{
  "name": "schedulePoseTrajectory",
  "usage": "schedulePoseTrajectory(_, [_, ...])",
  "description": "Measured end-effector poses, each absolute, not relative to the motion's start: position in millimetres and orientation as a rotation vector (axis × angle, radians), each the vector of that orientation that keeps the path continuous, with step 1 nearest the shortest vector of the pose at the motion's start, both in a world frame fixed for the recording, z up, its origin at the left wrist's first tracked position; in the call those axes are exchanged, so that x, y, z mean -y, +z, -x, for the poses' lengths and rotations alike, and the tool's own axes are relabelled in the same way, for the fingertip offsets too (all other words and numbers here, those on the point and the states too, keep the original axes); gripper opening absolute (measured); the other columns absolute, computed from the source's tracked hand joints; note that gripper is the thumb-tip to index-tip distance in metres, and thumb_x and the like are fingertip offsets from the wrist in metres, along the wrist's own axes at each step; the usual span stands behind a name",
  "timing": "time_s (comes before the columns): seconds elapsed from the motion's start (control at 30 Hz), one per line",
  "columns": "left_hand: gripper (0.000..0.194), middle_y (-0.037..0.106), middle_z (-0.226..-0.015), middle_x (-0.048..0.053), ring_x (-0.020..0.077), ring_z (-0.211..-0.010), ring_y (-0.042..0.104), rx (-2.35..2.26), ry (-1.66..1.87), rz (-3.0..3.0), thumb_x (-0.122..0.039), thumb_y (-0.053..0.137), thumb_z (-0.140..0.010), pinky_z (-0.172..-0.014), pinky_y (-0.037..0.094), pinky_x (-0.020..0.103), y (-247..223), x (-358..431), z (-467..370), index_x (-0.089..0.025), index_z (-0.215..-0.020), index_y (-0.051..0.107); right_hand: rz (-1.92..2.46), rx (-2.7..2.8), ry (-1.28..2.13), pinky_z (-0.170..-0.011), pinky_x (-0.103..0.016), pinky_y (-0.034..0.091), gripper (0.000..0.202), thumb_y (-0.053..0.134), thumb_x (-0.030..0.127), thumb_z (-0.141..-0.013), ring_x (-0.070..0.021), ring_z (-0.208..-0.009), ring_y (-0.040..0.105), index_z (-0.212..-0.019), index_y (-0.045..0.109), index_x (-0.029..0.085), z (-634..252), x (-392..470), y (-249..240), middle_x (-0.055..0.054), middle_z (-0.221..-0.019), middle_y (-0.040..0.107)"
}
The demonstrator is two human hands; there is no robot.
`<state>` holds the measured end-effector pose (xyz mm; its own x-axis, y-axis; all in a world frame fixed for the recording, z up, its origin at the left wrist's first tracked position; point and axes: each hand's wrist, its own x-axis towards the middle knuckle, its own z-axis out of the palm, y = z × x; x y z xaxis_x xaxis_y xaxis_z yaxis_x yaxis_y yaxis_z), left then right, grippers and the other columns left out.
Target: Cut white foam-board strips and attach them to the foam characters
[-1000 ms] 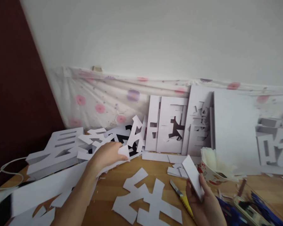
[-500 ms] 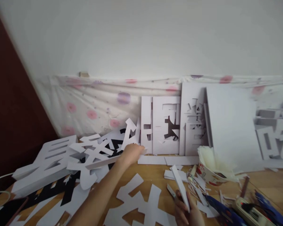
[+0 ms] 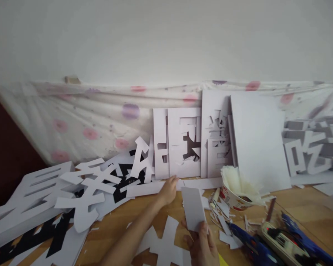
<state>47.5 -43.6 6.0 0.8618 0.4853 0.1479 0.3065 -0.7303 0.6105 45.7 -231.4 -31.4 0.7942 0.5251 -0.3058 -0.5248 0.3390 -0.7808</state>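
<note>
My left hand (image 3: 168, 190) reaches to the back of the table, fingers closed at the right end of a long white board strip (image 3: 143, 188). The strip lies along the foot of the leaning boards; its held end is partly hidden. Low in front, my right hand (image 3: 201, 244) grips a short white board strip (image 3: 193, 208), tilted upward with its broad face showing. Whether a knife is also in that hand cannot be made out. Between my arms lies a white cut-out character (image 3: 163, 240), partly covered by my left forearm.
White boards with cut-out openings (image 3: 184, 144) and a large plain board (image 3: 258, 140) lean at the back. Piled cut-out characters (image 3: 91, 184) lie left. A paper tub (image 3: 235, 195), scraps, blue glue guns (image 3: 251, 240) and a power strip (image 3: 283, 242) stand right.
The view has turned right. My left hand has brought the long strip down to the foot of the boards. My right hand has turned its strip broad side toward me; the knife blade no longer shows.
</note>
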Motion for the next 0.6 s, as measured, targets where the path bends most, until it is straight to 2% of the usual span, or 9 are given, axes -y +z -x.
schedulePoseTrajectory(0.13, [0.049, 0.062, -0.130, 0.015, 0.0209, -0.123, 0.057, -0.550, 0.634, -2.220, -0.024, 0.015, -0.102, -0.106, 0.043, 0.038, 46.7, 40.4, 5.3, -0.012, -0.135, 0.049, 1.355, 0.291, 0.614, -0.073, -0.032, 0.054, 0.054, 0.068, 0.068, -0.072, -0.0182, -0.068, 0.063, -0.099, 0.066, 0.022, -41.9, 236.0, -28.7, -0.004, -0.089, 0.073])
schedulePoseTrajectory(0.2, [0.047, 0.065, -0.123, 0.011, 0.0200, -0.120, 0.057, -0.506, 0.701, -2.147, -0.035, 0.019, -0.103, -0.105, 0.043, 0.035, 68.1, 46.1, 42.2, -0.018, -0.130, 0.053, 1.466, 0.382, 0.585, -0.078, -0.032, 0.052, 0.056, 0.062, 0.071, -0.076, -0.0192, -0.074, 0.062, -0.102, 0.065, 0.022, -37.7, 236.1, -22.6, -0.004, -0.093, 0.071])
schedulePoseTrajectory(0.3, [0.038, 0.061, -0.127, 0.009, 0.0219, -0.121, 0.054, -0.351, 0.649, -2.193, -0.042, 0.037, -0.101, -0.106, 0.040, 0.036, 83.1, 56.4, 94.9, -0.023, -0.128, 0.056, 1.562, 0.487, 0.623, -0.076, -0.031, 0.049, 0.058, 0.050, 0.075, -0.081, -0.0196, -0.077, 0.061, -0.100, 0.063, 0.023, -29.2, 229.3, -8.7, -0.003, -0.093, 0.069])
schedulePoseTrajectory(0.37, [0.034, 0.062, -0.124, 0.008, 0.0218, -0.117, 0.055, -0.359, 0.563, -2.273, -0.040, 0.045, -0.098, -0.102, 0.042, 0.035, 80.3, 58.1, 123.1, -0.025, -0.125, 0.059, 1.585, 0.595, 0.659, -0.072, -0.030, 0.047, 0.057, 0.047, 0.077, -0.081, -0.0190, -0.074, 0.059, -0.094, 0.062, 0.023, -24.2, 220.2, 2.4, -0.002, -0.085, 0.067])
schedulePoseTrajectory(0.43, [0.028, 0.067, -0.111, 0.007, 0.0208, -0.106, 0.059, -0.427, 0.567, -2.292, -0.035, 0.048, -0.097, -0.094, 0.046, 0.033, 72.0, 54.6, 145.1, -0.023, -0.115, 0.065, 1.574, 0.677, 0.670, -0.073, -0.031, 0.045, 0.055, 0.047, 0.076, -0.081, -0.0184, -0.071, 0.057, -0.089, 0.059, 0.023, -20.3, 207.8, 13.8, -0.001, -0.078, 0.064])
schedulePoseTrajectory(0.5, [0.026, 0.069, -0.100, 0.007, 0.0197, -0.097, 0.061, -0.467, 0.634, -2.283, -0.031, 0.047, -0.097, -0.087, 0.047, 0.031, 63.7, 49.4, 161.4, -0.021, -0.104, 0.069, 1.553, 0.715, 0.656, -0.076, -0.032, 0.044, 0.052, 0.050, 0.073, -0.080, -0.0188, -0.074, 0.058, -0.090, 0.057, 0.023, -16.9, 192.4, 23.6, -0.001, -0.082, 0.063])
schedulePoseTrajectory(0.6, [0.022, 0.070, -0.095, 0.006, 0.0191, -0.091, 0.062, -0.508, 0.698, -2.276, -0.027, 0.051, -0.093, -0.082, 0.047, 0.030, 56.3, 47.2, 177.8, -0.020, -0.097, 0.071, 1.557, 0.771, 0.585, -0.079, -0.032, 0.042, 0.041, 0.051, 0.064, -0.082, -0.0204, -0.084, 0.057, -0.090, 0.056, 0.024, -12.4, 165.4, 31.5, -0.001, -0.090, 0.061])
